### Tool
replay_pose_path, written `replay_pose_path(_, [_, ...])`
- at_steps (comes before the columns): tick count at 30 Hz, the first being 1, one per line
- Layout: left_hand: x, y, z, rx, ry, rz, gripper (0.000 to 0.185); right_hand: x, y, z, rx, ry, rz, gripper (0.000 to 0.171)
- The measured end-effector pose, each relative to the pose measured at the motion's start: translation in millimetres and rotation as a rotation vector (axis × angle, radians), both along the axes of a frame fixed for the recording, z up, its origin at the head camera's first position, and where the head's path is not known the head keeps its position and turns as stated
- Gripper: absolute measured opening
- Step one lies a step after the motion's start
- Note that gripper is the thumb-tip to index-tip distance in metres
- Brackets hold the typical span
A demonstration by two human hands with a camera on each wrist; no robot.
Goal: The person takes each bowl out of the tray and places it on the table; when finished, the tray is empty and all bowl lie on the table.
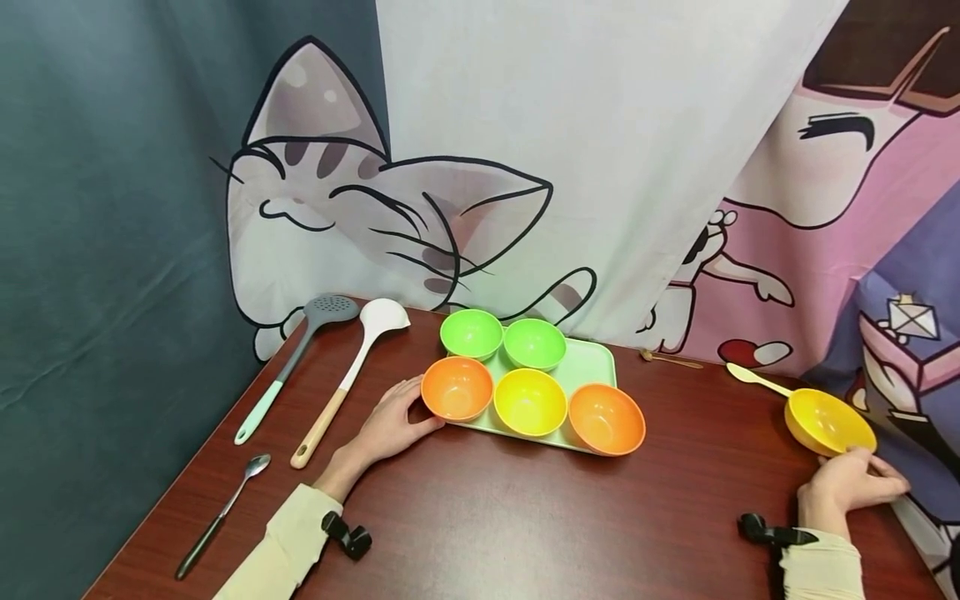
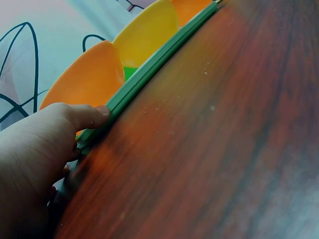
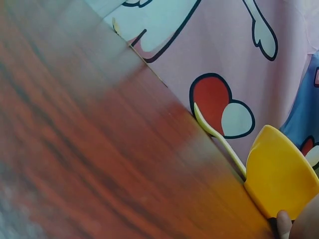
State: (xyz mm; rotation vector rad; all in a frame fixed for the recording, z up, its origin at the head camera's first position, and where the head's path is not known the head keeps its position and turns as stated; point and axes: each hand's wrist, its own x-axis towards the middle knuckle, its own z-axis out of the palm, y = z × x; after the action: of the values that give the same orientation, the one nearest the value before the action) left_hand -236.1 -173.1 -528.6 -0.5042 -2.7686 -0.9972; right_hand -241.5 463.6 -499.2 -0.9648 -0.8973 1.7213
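A light green tray (image 1: 592, 360) holds two green bowls (image 1: 471, 333), two orange bowls (image 1: 456, 387) and a yellow bowl (image 1: 529, 402). My left hand (image 1: 390, 425) grips the tray's front left corner beside the left orange bowl. The left wrist view shows the thumb (image 2: 94, 114) lying on the tray's rim (image 2: 149, 69), under the orange bowl (image 2: 89, 77). At the far right my right hand (image 1: 851, 483) rests on the table. Its fingers are loosely bent, and one fingertip (image 3: 283, 221) touches the near side of a separate yellow bowl (image 1: 828, 421) (image 3: 279, 179).
A cream spoon (image 1: 757, 379) lies behind the lone yellow bowl, and a small wooden spoon (image 1: 670, 360) lies by the curtain. Left of the tray lie a grey slotted spoon (image 1: 292, 362), a white ladle (image 1: 352, 375) and a metal spoon (image 1: 221, 515). Printed cloth hangs behind the brown table (image 1: 525, 517).
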Motion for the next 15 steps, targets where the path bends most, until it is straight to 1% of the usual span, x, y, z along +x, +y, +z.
replay_pose_path(4, [0.1,0,-0.5,-0.004,0.000,0.003,0.073,0.0,-1,1.3,0.001,-0.033,0.010,0.016])
replay_pose_path(7, [0.0,0,-0.5,-0.005,-0.001,0.004,0.073,0.9,-2,2.8,0.009,-0.069,0.032,0.018])
replay_pose_path(11, [1.2,1,0.3,-0.002,-0.008,0.002,0.074,5.6,-3,3.9,0.018,-0.107,0.045,0.020])
replay_pose_path(14, [2.0,1,0.9,-0.003,-0.010,-0.001,0.074,9.3,-5,2.9,0.003,-0.067,0.037,0.021])
replay_pose_path(15, [2.1,1,0.9,-0.004,-0.010,-0.001,0.074,10.2,-5,2.6,-0.005,-0.037,0.034,0.022])
